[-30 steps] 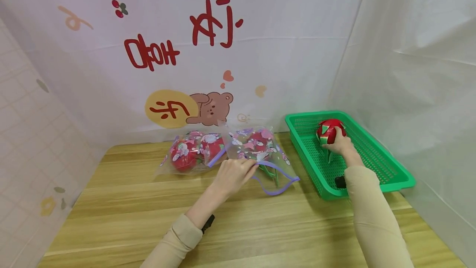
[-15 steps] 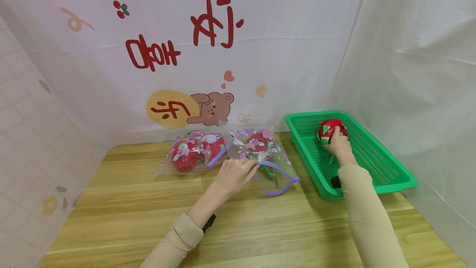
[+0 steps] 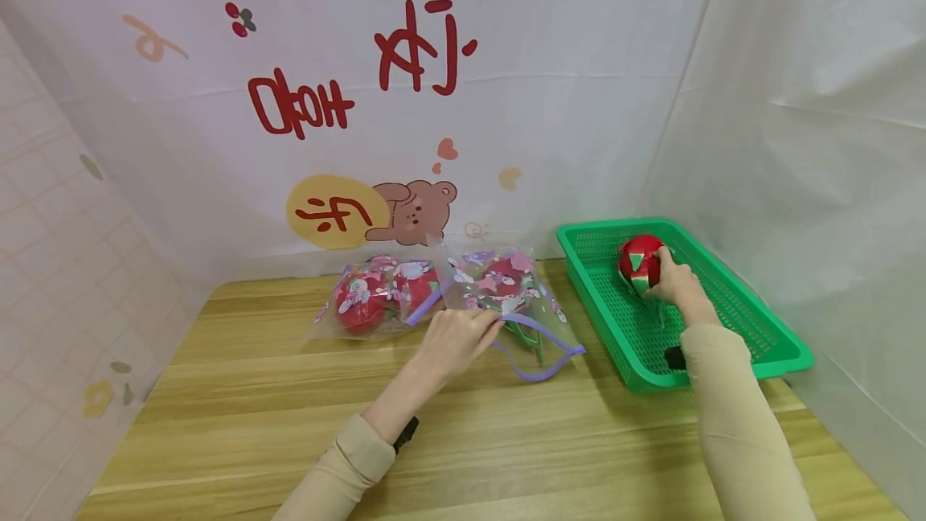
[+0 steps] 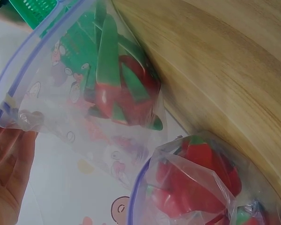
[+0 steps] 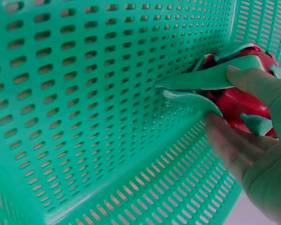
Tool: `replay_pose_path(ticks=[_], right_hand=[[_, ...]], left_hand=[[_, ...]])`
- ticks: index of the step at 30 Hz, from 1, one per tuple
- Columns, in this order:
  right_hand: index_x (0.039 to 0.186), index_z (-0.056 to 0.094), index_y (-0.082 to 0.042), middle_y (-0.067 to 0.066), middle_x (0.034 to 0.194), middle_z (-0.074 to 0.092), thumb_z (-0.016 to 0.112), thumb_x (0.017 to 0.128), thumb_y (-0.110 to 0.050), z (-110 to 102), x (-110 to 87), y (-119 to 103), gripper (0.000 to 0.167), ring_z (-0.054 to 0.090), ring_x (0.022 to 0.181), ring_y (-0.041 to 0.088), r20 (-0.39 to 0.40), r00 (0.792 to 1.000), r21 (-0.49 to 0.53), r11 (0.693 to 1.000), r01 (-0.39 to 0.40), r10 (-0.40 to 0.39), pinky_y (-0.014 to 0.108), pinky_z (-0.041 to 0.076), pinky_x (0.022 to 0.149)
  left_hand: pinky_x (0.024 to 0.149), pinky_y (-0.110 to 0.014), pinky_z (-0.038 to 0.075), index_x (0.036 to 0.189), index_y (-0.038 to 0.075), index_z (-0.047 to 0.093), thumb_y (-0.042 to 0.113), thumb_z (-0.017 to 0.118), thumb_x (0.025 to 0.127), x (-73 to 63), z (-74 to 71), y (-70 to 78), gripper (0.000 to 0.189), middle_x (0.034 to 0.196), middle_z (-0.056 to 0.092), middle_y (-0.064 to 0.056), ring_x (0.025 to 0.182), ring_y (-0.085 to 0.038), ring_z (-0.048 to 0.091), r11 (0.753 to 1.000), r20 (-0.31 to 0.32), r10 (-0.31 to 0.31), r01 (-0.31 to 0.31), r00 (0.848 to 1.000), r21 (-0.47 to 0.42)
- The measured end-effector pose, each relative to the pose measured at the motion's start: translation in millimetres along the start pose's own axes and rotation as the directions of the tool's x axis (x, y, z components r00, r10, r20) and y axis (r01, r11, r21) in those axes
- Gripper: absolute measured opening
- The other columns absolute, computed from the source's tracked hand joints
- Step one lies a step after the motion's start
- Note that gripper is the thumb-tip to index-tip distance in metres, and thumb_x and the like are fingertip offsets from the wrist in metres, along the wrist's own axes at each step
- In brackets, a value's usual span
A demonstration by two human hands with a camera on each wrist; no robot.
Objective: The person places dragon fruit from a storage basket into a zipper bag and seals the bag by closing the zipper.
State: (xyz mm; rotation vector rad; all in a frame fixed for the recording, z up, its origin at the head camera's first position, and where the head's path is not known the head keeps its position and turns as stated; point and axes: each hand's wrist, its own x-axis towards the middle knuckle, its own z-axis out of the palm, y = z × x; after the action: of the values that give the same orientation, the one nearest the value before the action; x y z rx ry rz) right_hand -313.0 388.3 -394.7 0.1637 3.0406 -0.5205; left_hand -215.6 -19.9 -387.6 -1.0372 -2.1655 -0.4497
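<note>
In the head view my left hand pinches the purple zip edge of a clear printed zip bag, whose mouth gapes towards me. Inside that bag lies a red dragon fruit with long green scales, plain in the left wrist view. My right hand reaches down into a green perforated basket and grips another dragon fruit. The thumb lies on one of its green scales in the right wrist view, with the other fingers around the lower side.
A second zip bag, with red fruits inside, lies left of the gaping one on the wooden table. Behind the table hangs a white printed sheet, and another pale sheet closes off the right side.
My right hand has shifted its hold on the dragon fruit, which has turned and shows its scales differently. The left hand and the bag stay where they were.
</note>
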Motion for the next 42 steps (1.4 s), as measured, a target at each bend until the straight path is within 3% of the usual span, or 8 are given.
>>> replay_pose_path(ticks=[7,12,16,20,29,36,42], right_hand=[[0.137,0.008,0.004,0.050,0.125,0.023,0.066,0.083,-0.036,5,6.6,-10,0.088,0.037,0.106,0.067,-0.032,0.997,0.006,0.998,-0.063,0.063,0.067,0.041,0.081],[0.143,0.002,0.002,0.050,0.128,0.026,0.063,0.087,-0.038,11,15.0,-11,0.092,0.040,0.104,0.069,-0.074,0.993,0.077,0.993,-0.086,0.092,0.068,0.042,0.083],[0.151,-0.001,-0.010,0.051,0.136,0.012,0.062,0.088,-0.036,11,16.5,-10,0.093,0.025,0.115,0.074,-0.031,0.993,0.105,0.988,-0.113,0.117,0.074,0.036,0.090],[0.151,0.002,-0.007,0.052,0.138,0.003,0.058,0.089,-0.034,12,15.0,-11,0.088,0.015,0.120,0.075,0.017,0.993,0.141,0.983,-0.115,0.113,0.077,0.030,0.092],[0.137,0.012,0.000,0.053,0.129,0.018,0.063,0.085,-0.028,24,15.9,-8,0.078,0.031,0.110,0.074,-0.094,0.988,0.117,0.987,-0.107,0.118,0.072,0.039,0.087],[0.141,0.014,-0.002,0.049,0.127,0.029,0.062,0.086,-0.023,18,14.7,-7,0.076,0.038,0.108,0.068,-0.084,0.993,0.107,0.992,-0.070,0.080,0.067,0.045,0.080],[0.137,0.023,0.000,0.046,0.120,0.040,0.063,0.084,-0.023,13,16.1,-8,0.070,0.045,0.100,0.063,-0.097,0.995,0.046,0.999,0.014,-0.009,0.062,0.046,0.076]], left_hand=[[0.044,-0.008,0.010,0.081,0.011,0.070,0.014,0.066,0.087,-0.3,-1.0,0.3,0.008,0.054,0.058,0.006,0.045,0.002,0.027,1.000,-0.007,-0.001,0.001,1.000,-0.002],[0.044,-0.008,0.010,0.082,0.011,0.071,0.014,0.066,0.087,-0.3,0.4,-0.4,0.008,0.055,0.060,0.006,0.044,0.002,0.028,1.000,-0.003,0.003,-0.003,1.000,0.000],[0.042,-0.009,0.012,0.083,0.011,0.071,0.015,0.066,0.087,-0.7,1.1,-0.5,0.008,0.057,0.063,0.005,0.043,0.001,0.033,1.000,-0.005,0.005,-0.005,1.000,0.006],[0.041,-0.009,0.016,0.085,0.011,0.072,0.016,0.066,0.087,-1.2,1.2,0.4,0.008,0.061,0.066,0.005,0.042,0.000,0.040,1.000,0.001,0.004,-0.004,1.000,0.013],[0.042,-0.008,0.015,0.086,0.010,0.072,0.015,0.065,0.088,-1.1,2.8,1.8,0.008,0.063,0.067,0.004,0.043,0.000,0.039,1.000,0.021,0.010,-0.010,1.000,-0.003],[0.042,-0.007,0.017,0.086,0.011,0.072,0.016,0.065,0.088,0.2,1.9,0.6,0.009,0.066,0.069,0.004,0.044,0.000,0.043,1.000,0.033,-0.003,0.003,0.999,0.005],[0.041,-0.008,0.019,0.087,0.011,0.072,0.016,0.065,0.088,0.6,0.1,0.0,0.009,0.068,0.071,0.003,0.045,-0.001,0.046,1.000,0.035,-0.009,0.008,0.999,0.008]])
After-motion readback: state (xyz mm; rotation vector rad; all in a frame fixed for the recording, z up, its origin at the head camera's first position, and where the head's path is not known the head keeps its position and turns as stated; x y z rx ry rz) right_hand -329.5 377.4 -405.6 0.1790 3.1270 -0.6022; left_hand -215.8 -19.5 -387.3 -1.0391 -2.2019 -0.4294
